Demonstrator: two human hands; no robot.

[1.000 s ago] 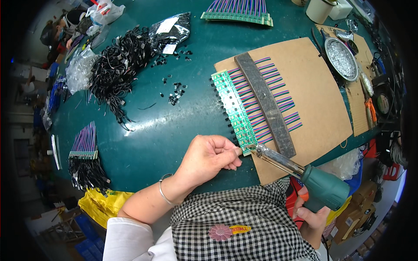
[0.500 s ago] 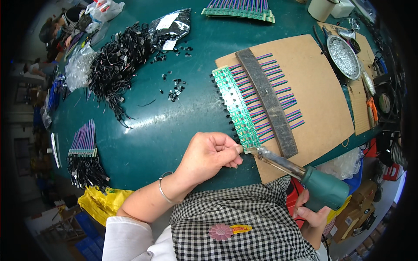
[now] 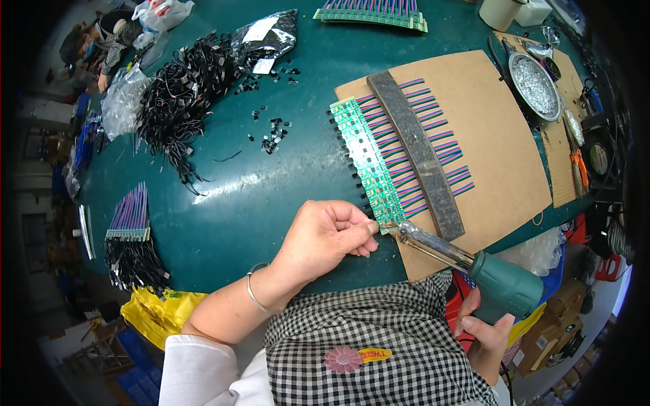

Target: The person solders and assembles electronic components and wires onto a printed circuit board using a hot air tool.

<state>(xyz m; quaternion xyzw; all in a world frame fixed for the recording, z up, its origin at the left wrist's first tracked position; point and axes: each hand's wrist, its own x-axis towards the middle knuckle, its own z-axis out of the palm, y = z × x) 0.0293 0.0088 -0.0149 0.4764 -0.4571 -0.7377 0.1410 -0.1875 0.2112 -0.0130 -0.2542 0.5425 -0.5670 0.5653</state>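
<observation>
My left hand (image 3: 333, 237) is closed in a pinch at the near left corner of a green circuit board panel (image 3: 362, 152); whatever sits between its fingertips is hidden. Small black parts stick out along the panel's left edge. Thin multicoloured wires (image 3: 433, 116) run from its right side, under a dark flat bar (image 3: 416, 155) lying across them. In my right hand (image 3: 484, 328) is a soldering gun (image 3: 504, 287) with a green handle. Its metal tip meets the panel's near end, close to my left fingertips.
Brown cardboard (image 3: 494, 135) lies under the wires. A metal dish (image 3: 535, 84) stands at the right, beside orange-handled pliers (image 3: 579, 169). Black cables (image 3: 183, 101) and loose black parts (image 3: 274, 135) lie at the left. Wired boards (image 3: 369, 19) lie at the back. Another person (image 3: 112, 44) sits far left.
The soldering tip and my left fingertips have shifted very slightly, staying at the panel's near end. At the far left, the other person's arm has moved.
</observation>
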